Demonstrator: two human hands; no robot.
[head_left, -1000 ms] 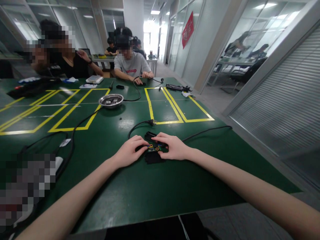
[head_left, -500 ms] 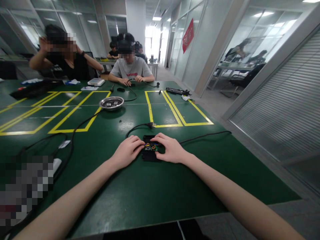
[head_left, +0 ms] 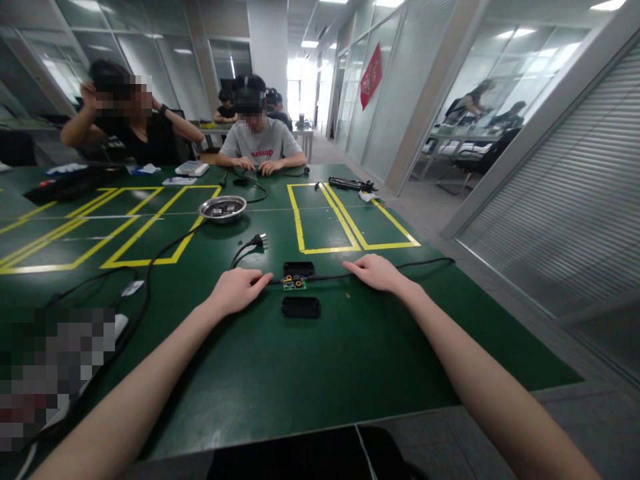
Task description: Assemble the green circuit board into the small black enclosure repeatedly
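A small green circuit board (head_left: 295, 283) with ring-shaped coils lies between my hands, black cables running out of both its ends. Behind it is one black case half (head_left: 299, 268), and nearer to me the other case half (head_left: 301, 307) lies apart from it. My left hand (head_left: 241, 289) is closed on the cable just left of the board. On the right, my right hand (head_left: 375, 272) pinches the cable (head_left: 333, 277) some way from the board. Beyond my left hand a power plug (head_left: 258, 241) rests on the table.
A metal bowl (head_left: 223, 209) with small metal parts stands beyond my left hand. Yellow tape (head_left: 330, 251) marks the green table (head_left: 300, 387). Two people sit across it. A folded black tripod-like object (head_left: 350, 183) lies at the far edge. Long cables run along the left.
Both hands have moved off the board and outward along the cables. The board and both case halves are now uncovered. The plug has shifted left and turned.
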